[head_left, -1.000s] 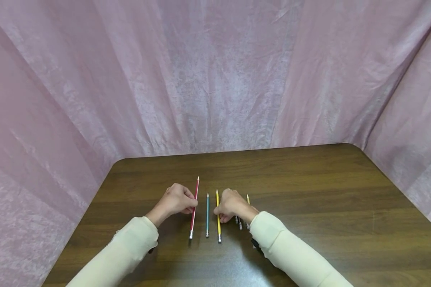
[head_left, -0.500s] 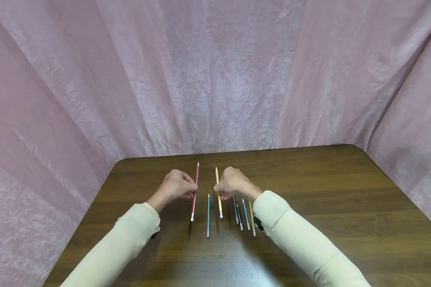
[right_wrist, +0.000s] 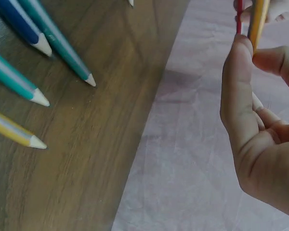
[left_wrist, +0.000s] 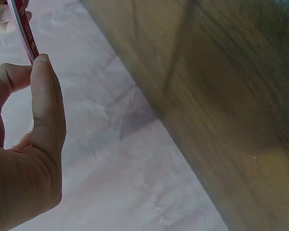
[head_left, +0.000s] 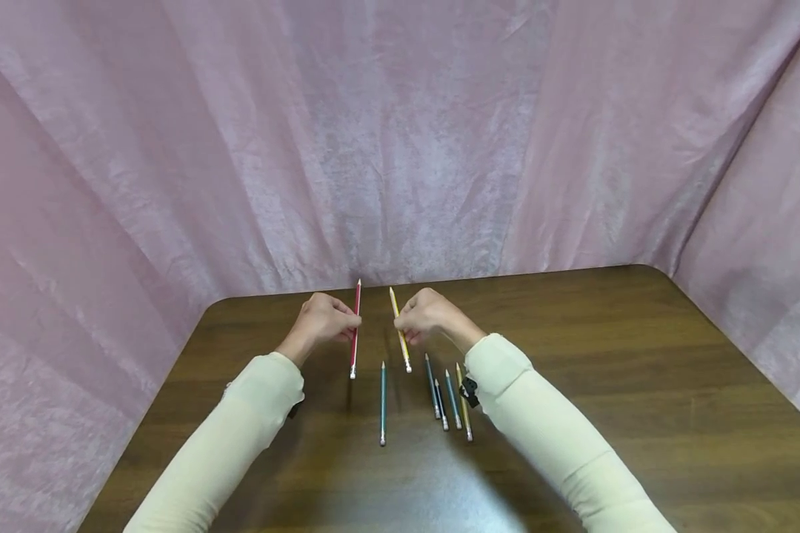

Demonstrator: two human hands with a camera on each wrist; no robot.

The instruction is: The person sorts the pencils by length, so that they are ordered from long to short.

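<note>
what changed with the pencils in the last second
The left hand and right hand have carried the red pencil and yellow pencil away from the person, toward the pink curtain, above the table. The yellow pencil's tip now leans more to the left. Neither was let go. The lone teal pencil and the four pencils by the right sleeve lie as before.

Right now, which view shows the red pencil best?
The head view: the red pencil shows both its ends there. The left wrist view catches only a cut-off section; the right wrist view, just a thin sliver.
</note>
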